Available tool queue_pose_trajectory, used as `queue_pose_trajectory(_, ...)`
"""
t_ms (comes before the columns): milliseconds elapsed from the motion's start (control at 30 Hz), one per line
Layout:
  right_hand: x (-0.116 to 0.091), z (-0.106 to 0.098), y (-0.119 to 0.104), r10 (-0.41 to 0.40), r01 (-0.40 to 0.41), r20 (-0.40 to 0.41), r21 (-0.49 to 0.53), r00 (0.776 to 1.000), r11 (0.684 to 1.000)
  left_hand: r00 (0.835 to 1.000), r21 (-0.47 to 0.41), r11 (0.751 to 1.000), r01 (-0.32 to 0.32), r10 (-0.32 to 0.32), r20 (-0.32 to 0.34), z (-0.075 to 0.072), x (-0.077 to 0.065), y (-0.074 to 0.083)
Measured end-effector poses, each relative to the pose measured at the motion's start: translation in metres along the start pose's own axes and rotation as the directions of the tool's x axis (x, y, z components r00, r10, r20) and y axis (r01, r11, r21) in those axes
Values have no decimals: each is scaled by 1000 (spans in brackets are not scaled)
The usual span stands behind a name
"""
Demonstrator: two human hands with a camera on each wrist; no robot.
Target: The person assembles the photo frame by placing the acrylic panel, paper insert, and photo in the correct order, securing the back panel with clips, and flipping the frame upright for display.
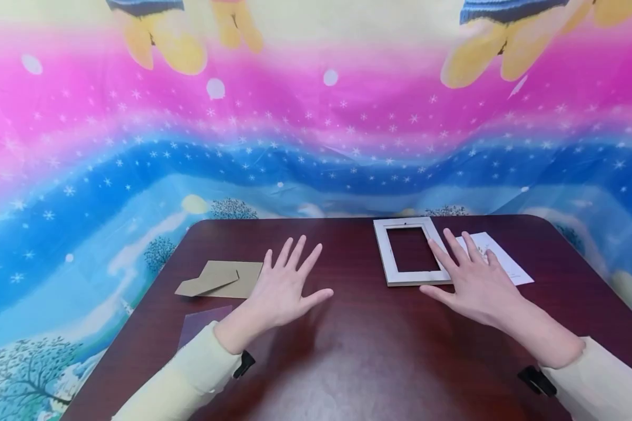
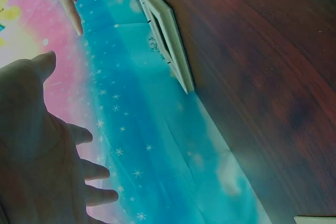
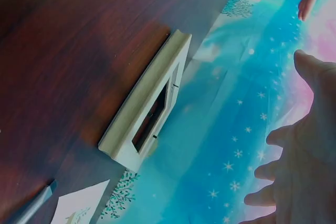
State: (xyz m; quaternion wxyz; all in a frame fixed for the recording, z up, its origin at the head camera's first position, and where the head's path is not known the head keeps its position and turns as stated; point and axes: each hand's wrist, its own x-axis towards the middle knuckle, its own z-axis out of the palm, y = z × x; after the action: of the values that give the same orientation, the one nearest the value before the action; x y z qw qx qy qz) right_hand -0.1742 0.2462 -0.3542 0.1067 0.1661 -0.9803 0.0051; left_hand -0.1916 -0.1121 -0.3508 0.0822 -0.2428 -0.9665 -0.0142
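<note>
My left hand (image 1: 279,289) hovers over the table with its fingers spread and nothing in its grasp. Beside it lies a brown backing board (image 1: 250,283) with a fold-out stand, partly covered by the hand. A thin, dark, see-through sheet (image 1: 202,323) is partly hidden under the left forearm. My right hand (image 1: 481,286), likewise spread and holding nothing, is raised near a white picture frame (image 1: 391,257). That frame lies flat, its middle showing the tabletop. Behind the right hand is a white printed card (image 1: 511,266), partly covered.
All these things lie on a dark red-brown wooden table (image 1: 347,362) with rounded far corners. A colourful cloth (image 1: 316,128) with snowflakes hangs behind it. In the right wrist view, a narrow grey-blue object (image 3: 35,204) lies near the card; its kind cannot be told.
</note>
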Motion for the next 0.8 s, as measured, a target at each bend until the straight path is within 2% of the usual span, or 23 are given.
queue_pose_trajectory(167, 7, -3, 2, 7, -7, 14, -12, 1000, 1000, 1000, -28, 1000, 11, -12, -9, 1, 10, 2)
queue_pose_trajectory(333, 15, -7, 8, 30, -29, 50, -21, 998, 999, 1000, -21, 1000, 12, -12, -8, 0, 24, 8)
queue_pose_trajectory(533, 27, -6, 19, 61, -60, 82, -20, 995, 998, 999, -11, 1000, 14, -14, 37, -1, 39, 16)
queue_pose_trajectory(800, 42, 1, 42, 124, -128, 141, 14, 982, 992, 998, -26, 1000, 16, -14, 69, 11, 60, 24)
